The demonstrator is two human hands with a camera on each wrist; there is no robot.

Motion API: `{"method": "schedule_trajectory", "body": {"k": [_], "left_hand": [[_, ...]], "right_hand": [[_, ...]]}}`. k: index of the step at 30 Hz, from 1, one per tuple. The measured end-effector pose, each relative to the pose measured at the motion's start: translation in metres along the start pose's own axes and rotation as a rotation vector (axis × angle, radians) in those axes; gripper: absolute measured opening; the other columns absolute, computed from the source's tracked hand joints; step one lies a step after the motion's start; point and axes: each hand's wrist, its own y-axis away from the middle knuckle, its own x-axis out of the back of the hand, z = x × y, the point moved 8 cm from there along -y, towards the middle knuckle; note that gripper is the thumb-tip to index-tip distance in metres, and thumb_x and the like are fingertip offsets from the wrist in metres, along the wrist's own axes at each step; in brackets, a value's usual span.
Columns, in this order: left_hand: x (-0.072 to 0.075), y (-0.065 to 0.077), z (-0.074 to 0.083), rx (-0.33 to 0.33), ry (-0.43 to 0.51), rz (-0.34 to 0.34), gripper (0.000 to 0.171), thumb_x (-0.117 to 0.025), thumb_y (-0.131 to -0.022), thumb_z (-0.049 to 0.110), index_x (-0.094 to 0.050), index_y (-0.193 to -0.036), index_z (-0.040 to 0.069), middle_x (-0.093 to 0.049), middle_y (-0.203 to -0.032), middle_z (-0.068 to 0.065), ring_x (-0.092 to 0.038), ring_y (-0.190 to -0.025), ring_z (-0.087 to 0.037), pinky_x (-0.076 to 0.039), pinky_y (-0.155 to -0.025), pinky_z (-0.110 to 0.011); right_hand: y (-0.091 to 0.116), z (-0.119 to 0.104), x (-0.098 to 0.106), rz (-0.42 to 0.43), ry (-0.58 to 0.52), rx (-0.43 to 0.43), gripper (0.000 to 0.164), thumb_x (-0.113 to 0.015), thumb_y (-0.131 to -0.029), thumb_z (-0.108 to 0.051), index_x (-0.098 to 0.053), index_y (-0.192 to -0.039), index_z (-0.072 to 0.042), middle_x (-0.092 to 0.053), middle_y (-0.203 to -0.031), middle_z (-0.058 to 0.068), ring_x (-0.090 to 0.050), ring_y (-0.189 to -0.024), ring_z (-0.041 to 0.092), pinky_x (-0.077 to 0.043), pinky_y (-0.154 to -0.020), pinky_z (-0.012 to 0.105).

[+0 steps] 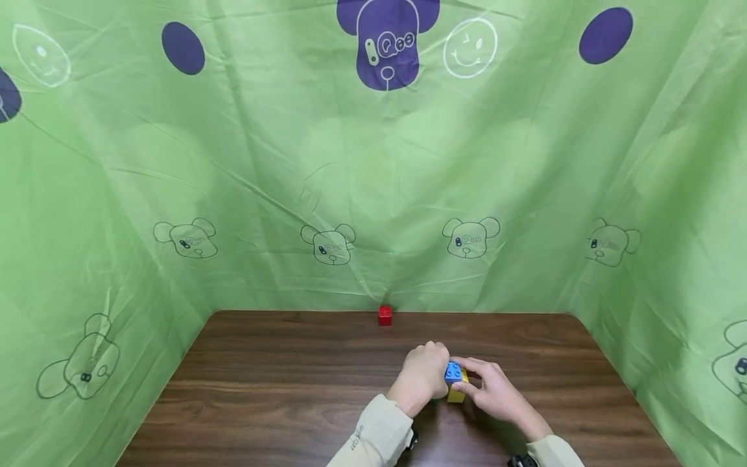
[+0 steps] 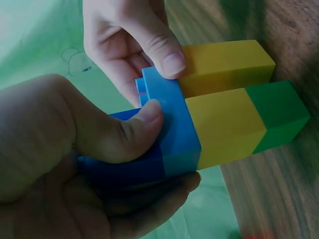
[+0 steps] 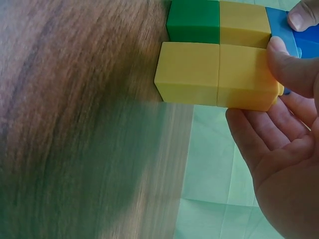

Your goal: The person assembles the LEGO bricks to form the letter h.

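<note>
Two columns of toy building bricks stand side by side on the table. One has a green brick (image 2: 279, 114) at its foot and a yellow brick (image 2: 227, 127) above; the other is made of yellow bricks (image 3: 187, 72). A light blue brick (image 2: 174, 112) lies across the top, with a dark blue brick (image 2: 127, 172) on its near-left end. My left hand (image 1: 426, 370) grips the two blue bricks between thumb and fingers. My right hand (image 1: 495, 391) holds the upper yellow brick (image 3: 244, 79), its thumb at the light blue brick's edge.
A single red brick (image 1: 384, 316) stands at the back edge of the brown wooden table (image 1: 280, 389). Green cloth (image 1: 373, 181) printed with bear faces encloses the table at the back and both sides.
</note>
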Motion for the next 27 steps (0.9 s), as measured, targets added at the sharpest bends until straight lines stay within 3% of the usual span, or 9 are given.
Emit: {"method": "schedule_trajectory", "body": {"k": [11,20,27], "left_hand": [[-0.006,0.0,-0.003,-0.011,0.0,0.001,0.043,-0.088,-0.071,0.029,-0.065,-0.102,0.011,-0.061,-0.083,0.001,-0.06,-0.072,-0.015,-0.051,-0.066,-0.029],[-0.012,0.0,-0.022,-0.05,0.126,-0.059,0.036,-0.084,-0.078,0.031,-0.066,-0.104,0.013,-0.064,-0.083,0.001,-0.057,-0.069,-0.012,-0.051,-0.067,-0.029],[-0.014,-0.003,-0.035,-0.111,0.29,-0.044,0.036,-0.087,-0.078,0.038,-0.068,-0.1,0.016,-0.062,-0.079,0.008,-0.054,-0.067,-0.006,-0.046,-0.063,-0.024]], "right_hand": [[0.003,0.0,0.0,0.01,0.026,0.003,0.043,-0.077,-0.089,-0.013,-0.066,-0.128,0.0,-0.073,-0.119,0.014,-0.068,-0.107,0.012,-0.059,-0.087,0.034],[0.002,0.009,-0.006,-0.038,0.008,-0.059,0.045,-0.075,-0.09,-0.011,-0.064,-0.133,-0.004,-0.07,-0.127,0.014,-0.069,-0.11,0.018,-0.058,-0.089,0.039],[0.002,0.011,-0.003,-0.038,-0.011,-0.073,0.046,-0.075,-0.091,-0.015,-0.064,-0.134,-0.003,-0.069,-0.128,0.015,-0.069,-0.11,0.021,-0.058,-0.09,0.035]]}}
